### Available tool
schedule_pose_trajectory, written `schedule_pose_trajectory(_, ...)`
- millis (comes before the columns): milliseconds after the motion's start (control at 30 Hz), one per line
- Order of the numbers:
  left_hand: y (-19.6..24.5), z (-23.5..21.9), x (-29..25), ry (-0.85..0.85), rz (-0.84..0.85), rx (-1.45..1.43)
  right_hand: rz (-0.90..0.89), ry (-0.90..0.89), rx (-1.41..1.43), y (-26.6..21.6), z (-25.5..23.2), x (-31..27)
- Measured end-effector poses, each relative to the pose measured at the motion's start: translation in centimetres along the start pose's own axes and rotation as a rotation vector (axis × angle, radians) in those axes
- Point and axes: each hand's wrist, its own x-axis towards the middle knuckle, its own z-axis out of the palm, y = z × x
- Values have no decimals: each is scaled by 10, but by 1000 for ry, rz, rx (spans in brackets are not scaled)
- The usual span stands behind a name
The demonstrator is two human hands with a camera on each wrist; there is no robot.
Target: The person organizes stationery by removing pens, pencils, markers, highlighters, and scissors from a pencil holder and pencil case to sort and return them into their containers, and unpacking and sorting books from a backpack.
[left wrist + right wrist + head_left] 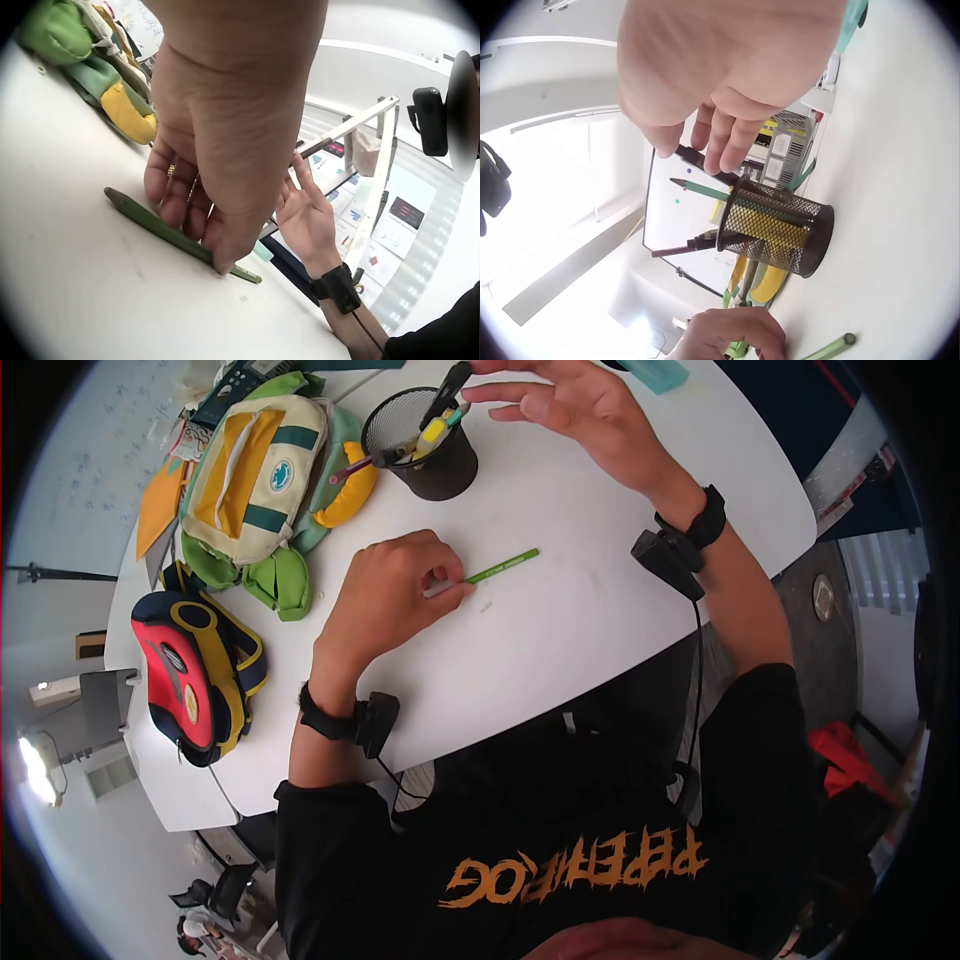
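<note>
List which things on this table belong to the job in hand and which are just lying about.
Likely part of the job:
Green pencil, pinched by the left hand
Black pen, pinched by the right hand
Mesh pen cup, with the black pen partly inside

Seemingly just lying about:
Cream-and-green backpack
Red-and-navy bag
Orange folder-like item

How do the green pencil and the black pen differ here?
The green pencil lies roughly level, low at the tabletop; the black pen slants up from the mesh cup. The pencil is slim and green, the pen thicker and black. Both are long writing tools.
</note>
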Motion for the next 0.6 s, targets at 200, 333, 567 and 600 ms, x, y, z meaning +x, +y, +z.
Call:
schedule_pose_trajectory(200,0,4,0,84,17,16,91,194,-278,-7,-9,1)
schedule_pose_trajectory(333,4,-3,3,143,-52,-17,150,390,-372,5,-31,2)
schedule_pose_trajectory(567,11,-6,1,470,44,-217,147,327,-427,23,-40,2)
schedule_pose_trajectory(600,10,-6,-1,557,97,-217,161,334,-440,23,-39,1)
